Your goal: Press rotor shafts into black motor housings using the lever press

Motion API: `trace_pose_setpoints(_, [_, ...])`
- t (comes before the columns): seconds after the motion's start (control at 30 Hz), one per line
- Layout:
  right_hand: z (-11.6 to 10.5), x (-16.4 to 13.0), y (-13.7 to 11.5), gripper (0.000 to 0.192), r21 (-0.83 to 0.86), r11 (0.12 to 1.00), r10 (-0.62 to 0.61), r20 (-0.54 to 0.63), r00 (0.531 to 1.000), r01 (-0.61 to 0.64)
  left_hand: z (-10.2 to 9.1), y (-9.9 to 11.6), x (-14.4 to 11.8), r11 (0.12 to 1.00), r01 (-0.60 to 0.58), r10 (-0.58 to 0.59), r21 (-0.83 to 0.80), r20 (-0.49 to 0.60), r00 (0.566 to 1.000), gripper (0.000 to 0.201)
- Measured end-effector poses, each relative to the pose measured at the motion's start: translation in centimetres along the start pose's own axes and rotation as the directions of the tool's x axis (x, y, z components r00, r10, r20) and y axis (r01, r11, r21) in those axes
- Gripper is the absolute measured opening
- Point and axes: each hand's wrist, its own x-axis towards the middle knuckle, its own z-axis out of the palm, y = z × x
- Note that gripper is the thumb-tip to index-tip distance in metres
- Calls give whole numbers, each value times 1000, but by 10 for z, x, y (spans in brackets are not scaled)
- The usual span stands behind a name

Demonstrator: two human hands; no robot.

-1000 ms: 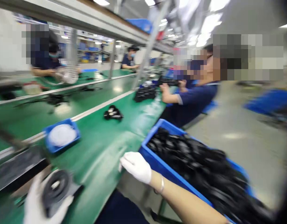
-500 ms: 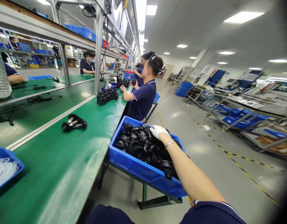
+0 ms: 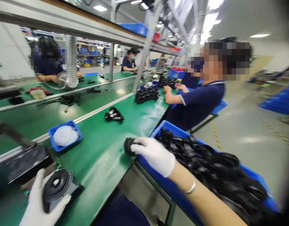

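Bin edge [image 3: 156, 133] beside right hand [image 3: 156, 155] gripping black part [image 3: 128, 146]

No words, labels, brands or numbers can be read anywhere; the picture is too blurry to show any.

White gloves on left hand [image 3: 44, 205] and right hand [image 3: 156, 153], black round part [image 3: 129, 146], black disc [image 3: 56, 185], blue bin [image 3: 165, 185] of black parts, green table [image 3: 97, 157], small blue tray [image 3: 65, 136] with white contents
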Motion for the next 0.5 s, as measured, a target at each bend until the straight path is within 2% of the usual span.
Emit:
trace_pose_setpoints(0.03, [17, 19, -22, 20, 51, 987, -153, 59, 986, 150, -5, -2, -4, 1000, 27, -27, 15, 0, 1000, 108])
trace_pose_setpoints(0.1, [47, 47, -58, 21, 133, 928, -361, 84, 929, 349, -13, -1, -8, 998, 59, -59, 21, 0, 998, 106])
trace_pose_setpoints(0.17, [66, 62, -75, 26, 231, 881, -435, 48, 899, 413, -17, 3, -10, 996, 86, -86, 4, -11, 996, 101])
trace_pose_setpoints(0.2, [71, 66, -76, 32, 294, 869, -426, 35, 904, 398, -18, 5, -11, 995, 95, -96, -14, -11, 995, 100])
trace_pose_setpoints(0.27, [77, 68, -70, 51, 425, 864, -320, 48, 946, 271, -19, 5, -12, 992, 105, -105, -69, 5, 994, 98])
trace_pose_setpoints(0.33, [81, 65, -61, 66, 517, 855, -130, 113, 985, 54, -19, 1, -14, 984, 105, -101, -147, 34, 994, 100])
trace_pose_setpoints(0.43, [96, 58, -65, 82, 534, 810, 139, 225, 965, -241, -18, -8, -18, 965, 90, -65, -246, 109, 992, 107])
trace_pose_setpoints(0.5, [112, 57, -81, 86, 511, 799, 230, 229, 946, -318, -19, -11, -19, 963, 82, -46, -257, 144, 989, 109])
